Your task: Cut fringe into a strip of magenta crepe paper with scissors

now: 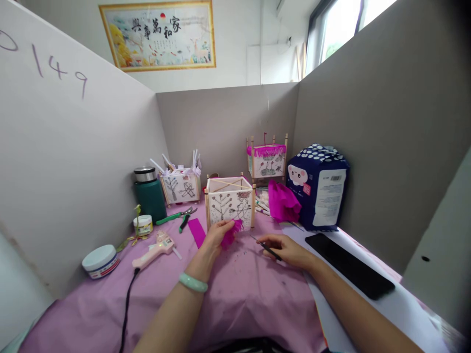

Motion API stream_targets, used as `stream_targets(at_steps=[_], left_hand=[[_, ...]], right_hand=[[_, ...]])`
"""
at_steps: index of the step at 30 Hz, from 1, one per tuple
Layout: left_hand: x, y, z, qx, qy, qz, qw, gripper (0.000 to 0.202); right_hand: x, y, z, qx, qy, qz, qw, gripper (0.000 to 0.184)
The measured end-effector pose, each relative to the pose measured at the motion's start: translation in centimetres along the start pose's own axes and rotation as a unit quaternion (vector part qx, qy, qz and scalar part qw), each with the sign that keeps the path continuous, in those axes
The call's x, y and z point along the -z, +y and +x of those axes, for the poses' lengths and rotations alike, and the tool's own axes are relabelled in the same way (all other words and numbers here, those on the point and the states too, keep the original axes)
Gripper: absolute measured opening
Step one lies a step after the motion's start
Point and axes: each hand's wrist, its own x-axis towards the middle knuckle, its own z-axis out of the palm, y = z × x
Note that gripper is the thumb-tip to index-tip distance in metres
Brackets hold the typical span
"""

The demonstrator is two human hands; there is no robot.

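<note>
My left hand (219, 234) pinches a tuft of magenta crepe paper (231, 233) against the lower front of a wood-framed paper lantern (230, 206), which has dark tree drawings on its panels. A green jade bangle (193, 283) circles my left wrist. My right hand (286, 249) rests on the pink cloth (243, 309) to the right of the lantern, holding a thin black tool (268, 248) between thumb and fingers. Its tip points toward the crepe paper without touching it.
Behind stand two more lanterns (267, 162) (180, 189), a green flask (150, 193), and crumpled magenta paper (282, 202). Green-handled scissors (180, 216), a hot glue gun (154, 250), and jars (100, 261) lie left; a blue package (317, 186) and a black tablet (349, 264) lie right.
</note>
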Motion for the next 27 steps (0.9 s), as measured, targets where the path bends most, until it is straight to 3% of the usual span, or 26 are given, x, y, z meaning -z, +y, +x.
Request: stream_targets(at_steps=[3, 6, 9, 14, 21, 24, 27], left_hand=[[0.0, 0.0, 0.0, -0.007, -0.009, -0.012, 1.000, 0.008], [0.0, 0.0, 0.0, -0.004, -0.026, -0.026, 0.999, 0.007], [0.2, -0.1, 0.2, -0.001, -0.021, -0.030, 0.999, 0.006], [0.3, -0.2, 0.4, -0.023, -0.014, -0.037, 0.999, 0.011], [0.3, -0.3, 0.4, -0.043, -0.017, -0.032, 0.998, 0.024], [0.3, -0.2, 0.2, -0.046, -0.054, -0.013, 0.997, 0.028], [0.4, -0.1, -0.5, -0.031, -0.161, 0.036, 0.986, 0.029]], right_hand=[[0.1, 0.3, 0.2, 0.035, 0.080, -0.082, 0.993, 0.046], [0.5, 0.4, 0.2, 0.087, 0.138, -0.209, 0.964, 0.038], [1.0, 0.4, 0.1, 0.118, 0.127, -0.302, 0.937, 0.038], [1.6, 0.6, -0.3, 0.124, 0.123, -0.357, 0.917, 0.040], [2.1, 0.9, -0.3, 0.100, 0.184, -0.431, 0.878, 0.030], [2.3, 1.1, -0.2, 0.099, 0.206, -0.486, 0.844, 0.035], [2.4, 1.4, 0.0, 0.088, 0.233, -0.504, 0.827, 0.032]])
